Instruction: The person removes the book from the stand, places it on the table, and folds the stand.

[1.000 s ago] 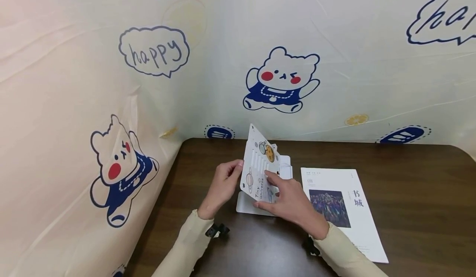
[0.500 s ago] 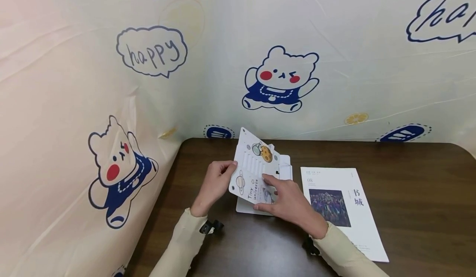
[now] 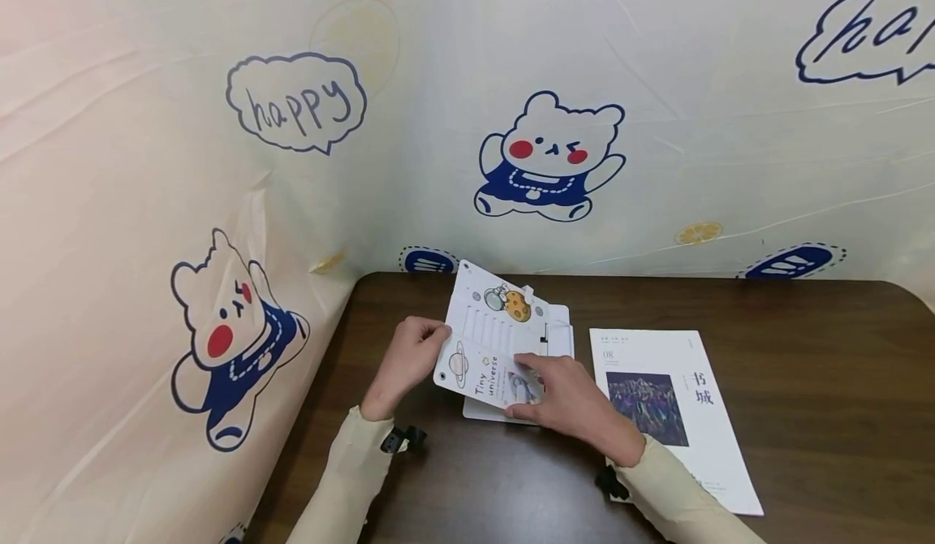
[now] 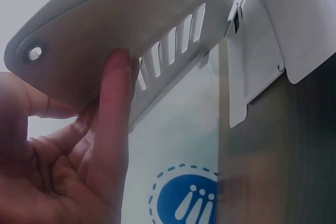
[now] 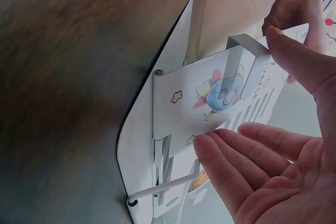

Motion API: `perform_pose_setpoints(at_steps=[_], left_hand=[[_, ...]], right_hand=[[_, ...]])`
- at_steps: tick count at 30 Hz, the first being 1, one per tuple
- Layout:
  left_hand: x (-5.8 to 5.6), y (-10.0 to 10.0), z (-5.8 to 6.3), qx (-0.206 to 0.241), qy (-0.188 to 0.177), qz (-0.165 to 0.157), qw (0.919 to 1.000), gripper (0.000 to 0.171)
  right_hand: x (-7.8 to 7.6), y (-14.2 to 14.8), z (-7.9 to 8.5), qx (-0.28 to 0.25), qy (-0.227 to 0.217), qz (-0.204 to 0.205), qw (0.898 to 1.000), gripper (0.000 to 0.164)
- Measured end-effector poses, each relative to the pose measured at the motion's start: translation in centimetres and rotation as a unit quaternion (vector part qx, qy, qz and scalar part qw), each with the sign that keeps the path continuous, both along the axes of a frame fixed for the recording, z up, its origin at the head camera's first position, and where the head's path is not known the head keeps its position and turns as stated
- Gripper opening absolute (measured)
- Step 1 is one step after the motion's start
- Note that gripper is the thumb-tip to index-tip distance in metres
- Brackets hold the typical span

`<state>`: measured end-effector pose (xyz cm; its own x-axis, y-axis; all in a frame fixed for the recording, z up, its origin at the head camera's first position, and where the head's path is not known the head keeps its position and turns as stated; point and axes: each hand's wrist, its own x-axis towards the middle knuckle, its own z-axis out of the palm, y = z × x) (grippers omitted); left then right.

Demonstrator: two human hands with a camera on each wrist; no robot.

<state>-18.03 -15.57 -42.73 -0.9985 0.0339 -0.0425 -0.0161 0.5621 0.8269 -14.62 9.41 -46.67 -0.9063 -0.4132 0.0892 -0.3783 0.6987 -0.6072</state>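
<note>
A white folding book stand (image 3: pixel 476 351), printed with a planet, an astronaut and "Tiny universe", has its slotted panel raised at a slant over a flat base plate (image 3: pixel 488 411). My left hand (image 3: pixel 400 365) pinches the panel's left edge; in the left wrist view its fingers (image 4: pixel 116 90) lie against the back. The right hand (image 3: pixel 573 402) is at the panel's lower right part. Seen from the right wrist, that thumb (image 5: pixel 299 56) touches a white page clip (image 5: pixel 245 40), while relaxed fingertips rest near the printed face.
To the right of the stand lies a white book (image 3: pixel 723 422) with a dark picture on its cover. Both are on a dark wooden table (image 3: pixel 825 382). A printed curtain (image 3: pixel 409 179) hangs behind and to the left.
The panel has swung left and lower, so its printed face shows more. My left hand has moved left with its edge; the right hand has stayed nearly in place.
</note>
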Motion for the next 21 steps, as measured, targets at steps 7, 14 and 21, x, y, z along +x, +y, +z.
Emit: perform_pose_setpoints(at_steps=[7,14,21], left_hand=[[-0.2,-0.6,-0.1,-0.041,-0.023,0.004,0.9989,0.031],[-0.7,-1.4,-0.4,-0.085,-0.070,-0.006,0.9940,0.034],[-0.8,-2.2,-1.0,-0.123,-0.121,-0.018,0.9849,0.034]], right_hand=[[0.2,-0.1,-0.2,-0.001,0.005,0.017,1.000,0.073],[0.3,-0.2,-0.6,-0.001,0.039,0.051,0.998,0.055],[0.3,-0.5,-1.0,0.014,0.052,0.071,0.996,0.043]])
